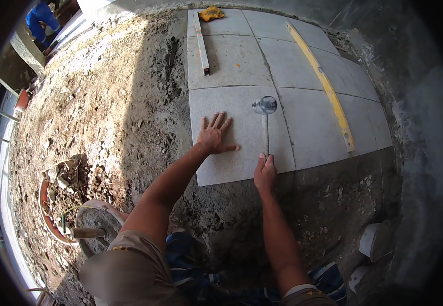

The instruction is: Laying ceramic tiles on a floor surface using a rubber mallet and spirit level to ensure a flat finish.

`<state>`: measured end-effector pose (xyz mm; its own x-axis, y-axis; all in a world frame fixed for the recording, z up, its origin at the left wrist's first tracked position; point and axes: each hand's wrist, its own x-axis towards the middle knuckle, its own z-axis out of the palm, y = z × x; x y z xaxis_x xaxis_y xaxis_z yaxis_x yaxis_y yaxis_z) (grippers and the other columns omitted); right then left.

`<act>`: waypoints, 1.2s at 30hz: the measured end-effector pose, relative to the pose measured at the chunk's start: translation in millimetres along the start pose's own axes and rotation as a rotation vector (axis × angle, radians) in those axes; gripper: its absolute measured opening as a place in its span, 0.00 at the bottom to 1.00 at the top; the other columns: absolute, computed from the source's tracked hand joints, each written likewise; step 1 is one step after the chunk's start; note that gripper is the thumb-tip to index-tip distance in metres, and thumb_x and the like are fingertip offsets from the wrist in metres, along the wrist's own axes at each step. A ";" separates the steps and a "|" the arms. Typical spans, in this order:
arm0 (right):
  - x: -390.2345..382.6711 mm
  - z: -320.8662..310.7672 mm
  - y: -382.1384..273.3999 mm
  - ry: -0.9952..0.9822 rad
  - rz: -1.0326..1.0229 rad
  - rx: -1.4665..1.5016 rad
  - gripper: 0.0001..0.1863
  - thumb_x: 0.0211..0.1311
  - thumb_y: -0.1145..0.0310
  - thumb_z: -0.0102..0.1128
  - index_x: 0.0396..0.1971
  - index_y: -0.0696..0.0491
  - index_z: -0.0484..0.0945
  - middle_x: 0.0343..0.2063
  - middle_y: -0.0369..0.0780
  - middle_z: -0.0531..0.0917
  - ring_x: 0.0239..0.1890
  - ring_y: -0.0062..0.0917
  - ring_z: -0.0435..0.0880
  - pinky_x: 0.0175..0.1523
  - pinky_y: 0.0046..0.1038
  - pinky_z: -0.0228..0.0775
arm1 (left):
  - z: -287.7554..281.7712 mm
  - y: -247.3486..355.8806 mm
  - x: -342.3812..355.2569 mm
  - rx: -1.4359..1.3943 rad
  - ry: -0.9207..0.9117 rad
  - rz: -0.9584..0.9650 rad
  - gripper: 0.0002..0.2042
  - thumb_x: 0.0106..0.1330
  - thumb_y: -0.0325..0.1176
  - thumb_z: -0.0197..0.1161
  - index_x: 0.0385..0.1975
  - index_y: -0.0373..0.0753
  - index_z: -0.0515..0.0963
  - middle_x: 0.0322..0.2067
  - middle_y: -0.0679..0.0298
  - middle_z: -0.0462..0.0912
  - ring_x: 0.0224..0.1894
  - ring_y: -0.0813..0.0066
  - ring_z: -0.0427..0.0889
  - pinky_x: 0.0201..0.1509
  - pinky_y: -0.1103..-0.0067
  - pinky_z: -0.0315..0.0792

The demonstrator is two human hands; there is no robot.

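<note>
My left hand [214,135] lies flat with fingers spread on a pale square floor tile [226,171], the nearest one in the left column. In my right hand [265,174] is the handle of a rubber mallet [264,105]. Its grey and black head is over the same tile, near the right edge; I cannot tell whether it touches. Beyond and to the right are several more laid tiles [310,115], with narrow joints between them.
A long yellow spirit level [323,84] and a shorter pale level [201,46] lie on the tiles, near a yellow cloth-like lump [211,13]. Left are rough rubble ground [99,112] and a mortar bucket [99,224]. A white container [372,239] stands lower right. Another person [43,23] is far left.
</note>
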<state>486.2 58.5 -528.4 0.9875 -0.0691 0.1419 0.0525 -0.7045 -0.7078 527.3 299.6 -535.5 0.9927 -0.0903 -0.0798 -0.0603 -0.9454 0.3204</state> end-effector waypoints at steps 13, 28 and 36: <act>-2.1 2.2 -4.4 -0.170 0.051 -0.184 0.22 0.77 0.49 0.47 0.41 0.57 0.69 0.31 0.58 0.84 0.37 0.62 0.83 0.39 0.57 0.73 | 6.5 -6.4 2.7 0.103 0.041 0.016 0.59 0.55 0.82 0.49 0.80 0.45 0.47 0.80 0.53 0.41 0.82 0.55 0.36 0.81 0.50 0.28; 12.6 0.1 -6.7 -0.250 0.128 -0.223 0.21 0.77 0.48 0.47 0.42 0.55 0.69 0.30 0.56 0.85 0.35 0.60 0.83 0.39 0.58 0.71 | 8.2 1.5 3.6 0.105 0.047 0.022 0.59 0.56 0.82 0.50 0.80 0.44 0.48 0.80 0.54 0.42 0.82 0.56 0.37 0.81 0.50 0.29; 15.2 6.0 -9.9 -0.214 0.017 -0.241 0.21 0.77 0.49 0.47 0.40 0.55 0.70 0.31 0.56 0.85 0.36 0.60 0.83 0.38 0.56 0.72 | 7.6 -6.4 8.3 0.106 0.072 -0.005 0.59 0.55 0.83 0.49 0.80 0.46 0.48 0.81 0.54 0.41 0.82 0.56 0.36 0.81 0.50 0.28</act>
<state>501.6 68.7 -523.3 0.9981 0.0500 -0.0355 0.0242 -0.8534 -0.5207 535.1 302.5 -545.4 0.9977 -0.0669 -0.0118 -0.0627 -0.9739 0.2180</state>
